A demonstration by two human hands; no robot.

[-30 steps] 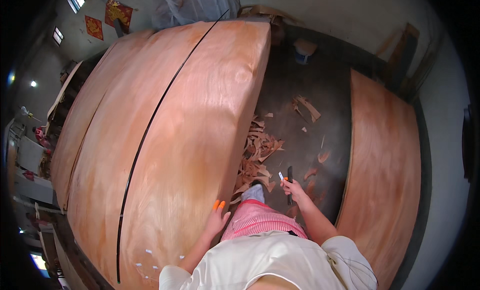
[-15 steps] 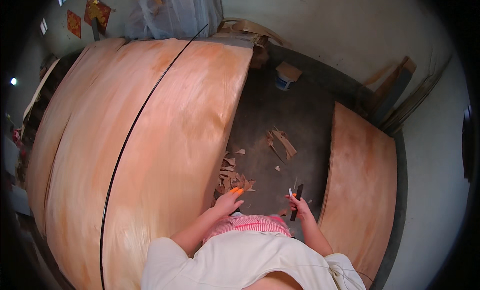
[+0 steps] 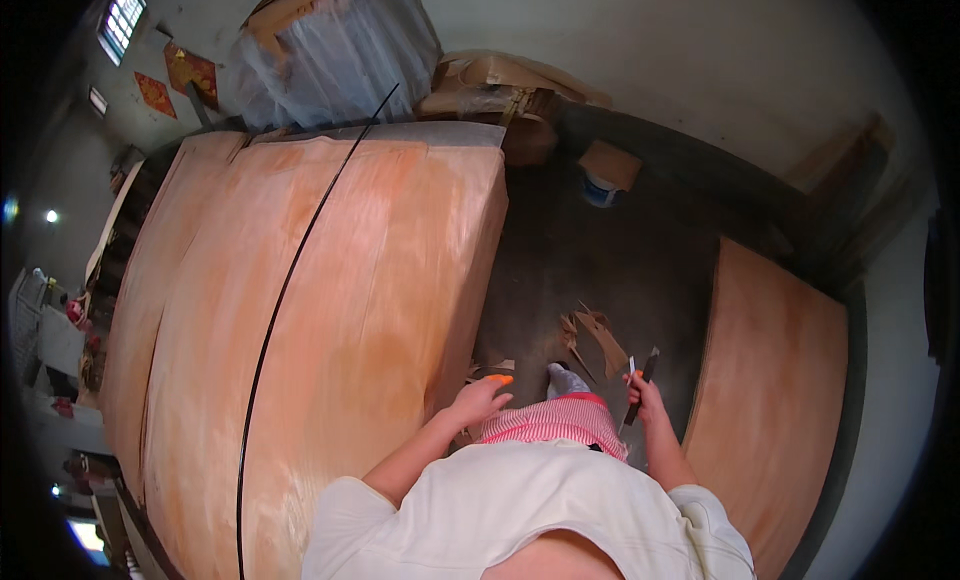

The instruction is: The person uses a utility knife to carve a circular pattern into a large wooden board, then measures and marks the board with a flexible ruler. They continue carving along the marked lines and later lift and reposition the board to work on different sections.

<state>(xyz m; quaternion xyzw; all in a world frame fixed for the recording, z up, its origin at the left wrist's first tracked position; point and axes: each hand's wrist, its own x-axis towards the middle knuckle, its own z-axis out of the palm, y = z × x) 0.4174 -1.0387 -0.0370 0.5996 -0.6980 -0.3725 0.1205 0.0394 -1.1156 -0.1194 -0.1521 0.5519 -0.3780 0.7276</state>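
My left hand [image 3: 478, 402], with orange coverings on its fingertips, is beside the right edge of a large stack of wood veneer sheets [image 3: 340, 270]. Its thumb stands apart from the fingers and nothing shows in it. My right hand [image 3: 646, 392] is closed around a dark flat bar [image 3: 651, 364]. A thin, pale, pointed piece [image 3: 632, 364] juts from the same grip; its kind is too small to make out. Across the stack runs a long thin black rod [image 3: 290, 265]. Torn veneer scraps [image 3: 603, 342] lie on the floor beyond my hands.
A lower stack of veneer sheets [image 3: 770, 380] stands on my right. Farther off are a bucket [image 3: 600, 190] with a brown board [image 3: 610, 164] on top and a plastic-wrapped pile [image 3: 340, 55]. My foot [image 3: 565, 379] is on the dark floor between the stacks.
The view has shifted, and my foot now shows ahead of the striped cloth at my waist. Both hands keep their grips; the left stays near the stack's edge.
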